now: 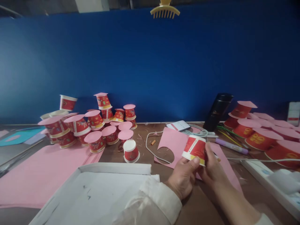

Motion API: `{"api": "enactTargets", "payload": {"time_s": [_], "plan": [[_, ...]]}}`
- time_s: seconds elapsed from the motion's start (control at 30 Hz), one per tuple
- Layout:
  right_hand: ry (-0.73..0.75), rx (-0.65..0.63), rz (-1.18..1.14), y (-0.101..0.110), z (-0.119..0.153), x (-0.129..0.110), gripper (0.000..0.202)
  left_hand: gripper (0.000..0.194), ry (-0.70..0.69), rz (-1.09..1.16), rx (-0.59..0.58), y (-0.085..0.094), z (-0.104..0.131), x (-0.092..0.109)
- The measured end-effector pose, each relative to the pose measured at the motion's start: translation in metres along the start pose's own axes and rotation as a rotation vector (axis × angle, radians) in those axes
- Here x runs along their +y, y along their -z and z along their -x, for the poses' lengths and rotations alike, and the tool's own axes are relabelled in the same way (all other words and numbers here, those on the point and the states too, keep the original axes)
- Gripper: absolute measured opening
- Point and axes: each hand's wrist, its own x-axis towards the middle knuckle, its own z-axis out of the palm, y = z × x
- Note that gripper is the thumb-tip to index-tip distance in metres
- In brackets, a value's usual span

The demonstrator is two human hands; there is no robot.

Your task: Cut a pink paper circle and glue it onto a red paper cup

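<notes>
A red paper cup (196,146) with a white label strip and a yellow band is tilted between my two hands. My left hand (184,176) grips it from below, thumb along its lower edge. My right hand (212,167) closes around its right side, partly hiding it. Beneath them lies a pink paper sheet (172,140) with a round cut-out. To the left, one red cup (130,152) stands upside down with its pale base uncovered. Several other red cups (96,145) behind it carry pink paper discs on top.
A white box lid (100,190) lies front left, overlapping pink sheets (39,172). Behind my hands are a phone (178,125), a coiled cable (195,130) and a black bottle (217,111). At right are a purple marker (232,146), a power strip (269,184) and disc-topped cups (263,138).
</notes>
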Motion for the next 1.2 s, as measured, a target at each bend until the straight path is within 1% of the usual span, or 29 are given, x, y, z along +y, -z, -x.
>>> {"api": "enactTargets", "payload": {"time_s": [0.07, 0.13, 0.23, 0.33, 0.43, 0.5, 0.6, 0.73, 0.83, 0.9, 1.0, 1.07, 1.17, 1.2], "plan": [[-0.023, -0.021, 0.021, -0.004, 0.005, 0.002, 0.044, 0.053, -0.036, 0.032, 0.037, 0.002, -0.002, -0.001], [-0.059, -0.015, 0.013, -0.007, 0.008, 0.006, 0.048, 0.055, -0.049, 0.065, 0.077, 0.004, -0.004, -0.003], [-0.089, -0.014, -0.025, -0.009, 0.009, 0.013, 0.053, 0.058, -0.012, 0.116, 0.118, 0.008, -0.007, -0.003], [-0.005, -0.064, 0.034, -0.009, 0.009, 0.016, 0.049, 0.052, 0.009, 0.179, 0.169, 0.012, -0.009, -0.001], [0.093, -0.046, 0.226, -0.008, 0.009, 0.015, 0.044, 0.041, -0.007, 0.239, 0.256, 0.016, -0.012, 0.002], [0.102, -0.036, 0.305, -0.007, 0.008, 0.014, 0.044, 0.035, -0.020, 0.264, 0.301, 0.018, -0.014, 0.004], [0.075, -0.046, 0.295, -0.005, 0.006, 0.016, 0.044, 0.034, -0.040, 0.290, 0.299, 0.020, -0.016, 0.007], [0.038, -0.076, 0.231, -0.003, 0.003, 0.022, 0.044, 0.044, -0.040, 0.291, 0.251, 0.020, -0.018, 0.010], [0.027, -0.095, 0.215, -0.003, 0.002, 0.023, 0.044, 0.050, -0.038, 0.247, 0.247, 0.019, -0.019, 0.013], [0.084, -0.073, 0.268, -0.002, 0.000, 0.022, 0.043, 0.053, -0.040, 0.221, 0.239, 0.019, -0.020, 0.015], [0.289, 0.009, 0.382, 0.001, -0.002, 0.017, 0.046, 0.055, -0.038, 0.213, 0.227, 0.018, -0.020, 0.018], [0.407, 0.065, 0.437, 0.004, -0.003, 0.010, 0.049, 0.056, -0.039, 0.238, 0.252, 0.020, -0.021, 0.019], [0.511, 0.126, 0.482, 0.002, 0.002, -0.005, 0.049, 0.056, -0.034, 0.294, 0.312, 0.023, -0.021, 0.021], [0.542, 0.123, 0.489, 0.000, 0.004, -0.012, 0.047, 0.055, -0.030, 0.305, 0.330, 0.024, -0.022, 0.021]]}}
